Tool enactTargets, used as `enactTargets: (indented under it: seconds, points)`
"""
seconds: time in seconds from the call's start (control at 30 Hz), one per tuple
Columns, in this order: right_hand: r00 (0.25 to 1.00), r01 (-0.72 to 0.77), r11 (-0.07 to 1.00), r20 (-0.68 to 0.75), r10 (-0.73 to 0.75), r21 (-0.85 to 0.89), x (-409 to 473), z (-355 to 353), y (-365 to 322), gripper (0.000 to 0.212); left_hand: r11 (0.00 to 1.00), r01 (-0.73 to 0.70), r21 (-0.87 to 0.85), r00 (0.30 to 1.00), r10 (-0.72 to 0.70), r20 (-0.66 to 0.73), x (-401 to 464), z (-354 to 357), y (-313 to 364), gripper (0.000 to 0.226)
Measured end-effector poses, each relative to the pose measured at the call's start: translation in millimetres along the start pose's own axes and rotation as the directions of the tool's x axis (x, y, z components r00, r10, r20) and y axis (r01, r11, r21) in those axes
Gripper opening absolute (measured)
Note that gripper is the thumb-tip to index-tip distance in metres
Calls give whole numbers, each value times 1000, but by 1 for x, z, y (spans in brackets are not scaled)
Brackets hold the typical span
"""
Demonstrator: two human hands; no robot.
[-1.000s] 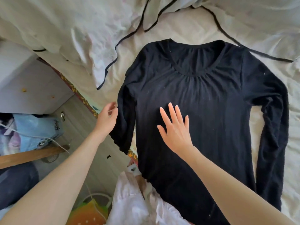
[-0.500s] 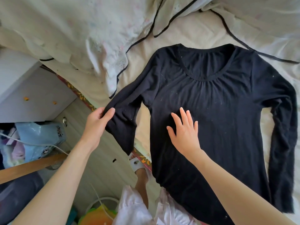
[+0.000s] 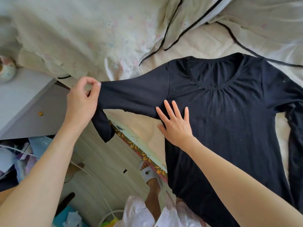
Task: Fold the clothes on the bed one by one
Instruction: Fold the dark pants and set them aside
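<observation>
Toward nine o'clock our left hand [image 3: 82, 102] pinches the black top [image 3: 229, 122]'s sleeve [image 3: 134, 97] outstretched for folding; our right hand [image 3: 176, 126], fingers spread, pins its body on the bed [image 3: 193, 41].

Both my forearms run bare into the frame from the bottom corners, no sleeves, watches or rings on my left hand [image 3: 82, 102] or right hand [image 3: 174, 126]. At bottom centre, my pale pink thin-fabric garment [image 3: 139, 212], and one pale grey rubber slipper [image 3: 150, 175] on my foot.
</observation>
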State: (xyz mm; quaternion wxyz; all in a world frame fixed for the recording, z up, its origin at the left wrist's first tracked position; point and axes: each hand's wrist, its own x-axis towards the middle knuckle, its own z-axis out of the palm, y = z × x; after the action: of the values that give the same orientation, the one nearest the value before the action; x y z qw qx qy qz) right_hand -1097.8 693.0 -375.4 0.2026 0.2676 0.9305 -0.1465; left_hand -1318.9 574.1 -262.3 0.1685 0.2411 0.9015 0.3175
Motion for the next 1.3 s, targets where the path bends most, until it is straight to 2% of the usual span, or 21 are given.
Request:
enactTargets:
  seconds: [0.13,0.2,0.27,0.33,0.4,0.47,0.5,0.53,0.63,0.7,0.77,0.83,0.9,1.0,1.07,1.13,1.2,1.23,1.3]
  points:
    - [1000,23,997,7,-24,70,-3,-10,3,59,998,-53,21,998,52,37,-4,7,19,11]
    - [998,21,985,-63,-10,172,-12,-15,11,57,998,-55,-26,996,57,69,-9,15,36,11]
    - [986,-27,958,-149,72,285,-30,-19,23,57,993,-61,-106,991,72,109,-15,29,62,11]
    - [969,-118,921,-160,188,371,-53,-18,39,56,975,-83,-208,980,118,161,-24,51,92,10]
    - [945,-213,872,-133,298,440,-77,-12,57,55,955,-116,-275,938,196,285,-34,80,122,9]
    - [927,-302,845,-71,368,441,-98,-3,75,56,951,-132,-278,840,256,478,-46,110,141,23]
    - [923,-335,847,-39,384,413,-106,3,83,56,956,-143,-254,791,265,552,-51,123,141,32]
    - [920,-357,854,-12,391,378,-113,9,90,56,962,-170,-214,772,265,578,-54,134,136,37]
    - [922,-377,883,21,387,278,-122,25,104,59,966,-255,-38,839,240,488,-62,144,97,40]
    - [930,-364,906,31,366,215,-123,33,111,63,961,-250,115,872,172,458,-69,142,63,43]
    - [935,-353,921,31,353,167,-122,42,117,69,937,-245,248,889,114,444,-73,137,37,50]
    - [937,-348,928,25,348,132,-120,48,120,73,908,-283,309,895,134,425,-68,136,22,55]
    - [941,-338,935,17,338,106,-118,53,122,73,880,-303,367,900,137,415,-59,138,17,50]
    - [948,-318,943,45,315,97,-117,54,124,70,867,-225,444,937,67,344,-52,135,21,31]
    - [951,-309,942,70,303,128,-119,52,126,68,906,-180,383,947,54,317,-57,126,31,26]
    - [958,-287,938,55,281,193,-121,47,128,64,951,-174,254,934,78,348,-67,119,50,24]
    - [951,-297,889,26,307,348,-124,40,132,56,974,-210,88,920,167,354,-82,121,80,21]
    - [929,-328,821,0,371,467,-127,34,134,52,969,-248,5,914,232,332,-89,127,98,20]
    - [813,-423,574,14,582,702,-134,19,140,46,942,-313,-125,878,337,341,-106,148,131,20]
